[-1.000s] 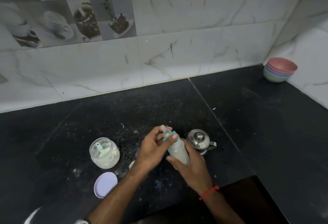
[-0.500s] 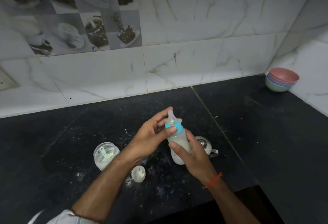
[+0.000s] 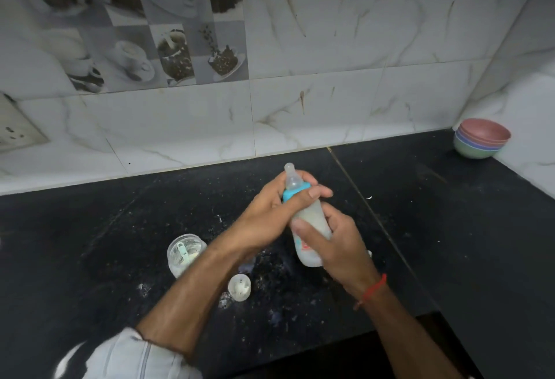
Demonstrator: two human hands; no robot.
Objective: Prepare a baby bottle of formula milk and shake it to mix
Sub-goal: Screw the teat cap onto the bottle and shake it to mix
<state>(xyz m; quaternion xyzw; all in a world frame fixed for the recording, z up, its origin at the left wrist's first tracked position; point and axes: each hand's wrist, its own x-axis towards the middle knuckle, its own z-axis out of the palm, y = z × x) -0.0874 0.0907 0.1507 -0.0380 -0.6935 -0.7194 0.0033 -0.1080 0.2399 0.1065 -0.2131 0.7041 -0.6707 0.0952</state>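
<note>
Clear plastic baby bottle (image 3: 310, 228) with blue screw collar (image 3: 292, 193) and translucent teat (image 3: 292, 176), cloudy white milk inside, small red-and-blue print low on the body. It's lifted off the black stone tabletop (image 3: 90, 228), tilted with the teat up-left. My right hand (image 3: 342, 246) is wrapped round the body; my left hand (image 3: 270, 208) grips the collar, thumb across the front. On the tabletop: open clear jar of white powder (image 3: 184, 254) with a pale green scoop inside, just left of my left forearm; small translucent round cap (image 3: 239, 286) below it; spilled powder specks around.

Versus half a second ago: same grips on both hands, bottle now leaning more, and the steel kettle is hidden behind my right hand.
</note>
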